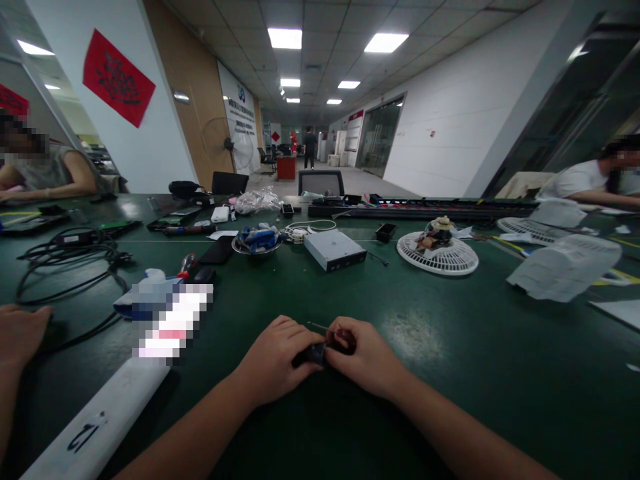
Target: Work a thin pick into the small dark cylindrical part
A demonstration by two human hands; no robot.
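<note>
Both of my hands meet low over the green table, just right of the middle of the view. My left hand [277,360] is closed around a small black part [316,354], mostly covered by the fingers; its exact kind does not show. In my right hand [370,357] is a small screwdriver [324,327] with a thin metal shaft and a reddish handle, the shaft pointing left above the black part. My right fingertips touch or nearly touch that part. Whether the screwdriver's tip contacts anything cannot be made out; it appears to stick out free.
A silver disc drive [334,249], a metal bowl [241,249] of blue items and a white fan grille [465,261] stand beyond my hands. A long white box [107,410] lies at left, beside another person's hand [23,337]. Black cables [30,257] coil behind it.
</note>
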